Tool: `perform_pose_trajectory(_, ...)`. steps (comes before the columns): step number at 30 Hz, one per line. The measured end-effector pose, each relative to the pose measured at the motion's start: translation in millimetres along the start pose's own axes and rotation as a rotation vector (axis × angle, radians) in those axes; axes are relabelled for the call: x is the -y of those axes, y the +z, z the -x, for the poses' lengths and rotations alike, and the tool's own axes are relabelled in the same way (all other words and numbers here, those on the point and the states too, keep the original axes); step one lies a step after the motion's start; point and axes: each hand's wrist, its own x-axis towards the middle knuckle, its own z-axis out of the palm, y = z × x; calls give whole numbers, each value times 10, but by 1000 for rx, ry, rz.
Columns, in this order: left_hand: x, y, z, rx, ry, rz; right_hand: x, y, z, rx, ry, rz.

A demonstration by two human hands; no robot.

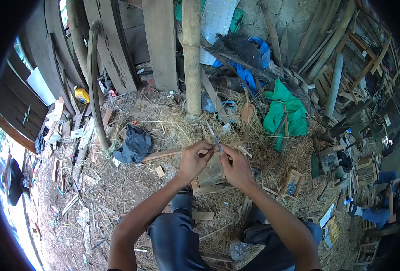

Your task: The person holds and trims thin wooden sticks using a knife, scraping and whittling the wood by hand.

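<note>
My right hand [237, 168] is closed around a knife [213, 136], whose narrow grey blade points up and slightly left. Close beside it, my left hand [194, 161] is pinched, thumb against fingers. Whatever small thing it may hold near the blade is too small to make out. Both hands are raised in front of my knees, a short way apart. Below them a wooden block [211, 176] stands on ground strewn with straw and shavings.
A black plastic bag [136, 144] lies left and a green bag [287, 115] right. Ahead stands a wooden post [192, 58]. A small wooden box [292, 183] with dark bits sits at right. Another person [383, 203] is seated at far right.
</note>
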Motion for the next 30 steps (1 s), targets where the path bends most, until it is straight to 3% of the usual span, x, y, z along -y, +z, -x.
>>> perform_pose_trajectory(9,12,14,1,11,-23,22,-73,31,-12,8,-30,25)
perform_pose_trajectory(14,75,4,-11,9,-20,30,-87,35,-5,-14,-229,175)
perform_pose_trajectory(20,34,29,-24,55,-41,-7,-164,92,13,134,-125,334)
perform_pose_trajectory(24,-59,-40,-31,60,-25,-28,-153,102,32,87,-118,358)
perform_pose_trajectory(27,-187,-140,-157,-35,120,-126,-204,105,63,71,-111,404)
perform_pose_trajectory(30,-769,-195,-639,-160,350,-303,-210,149,88,83,-62,491)
